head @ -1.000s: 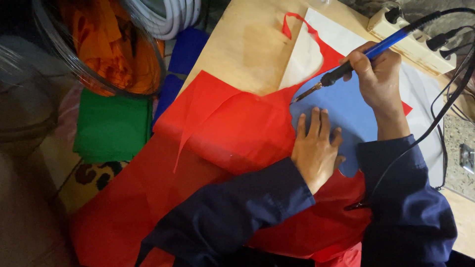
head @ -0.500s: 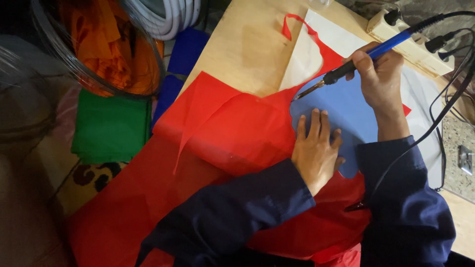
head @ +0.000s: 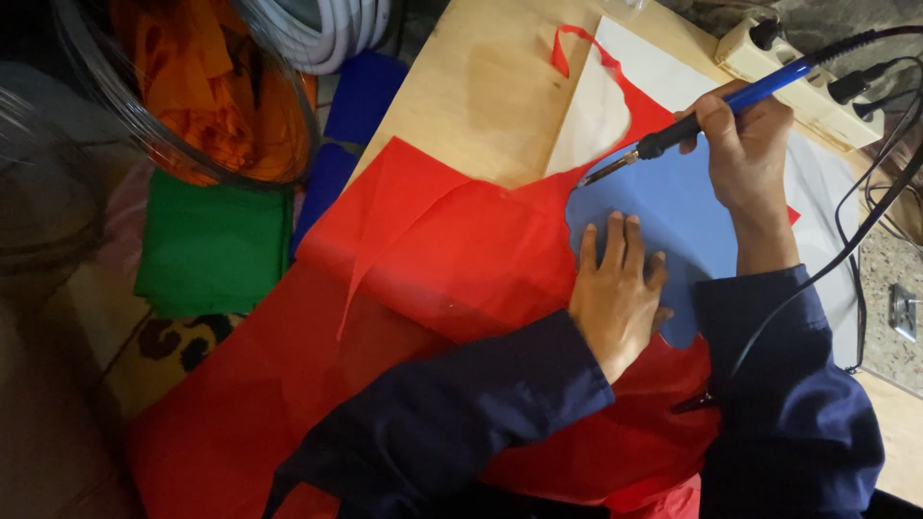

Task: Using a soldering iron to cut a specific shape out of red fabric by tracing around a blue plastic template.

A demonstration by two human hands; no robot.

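Pressing blue template [head: 673, 216], left hand [head: 615, 293], red fabric [head: 461, 259]

2 bare hands, left hand [head: 615, 293] and right hand [head: 745, 154], were observed. Both arms were covered to the wrist by dark navy long sleeves [head: 461, 408].

The red cloth [head: 452, 279] looks thin and matt, faintly creased. The blue template [head: 673, 221] is smooth, stiff card or plastic — which, I cannot tell. The table [head: 481, 86] is pale bare wood, matt. The iron [head: 716, 106] has a glossy blue plastic handle, black grip and dull metal tip. The power strip [head: 808, 86] is cream plastic.
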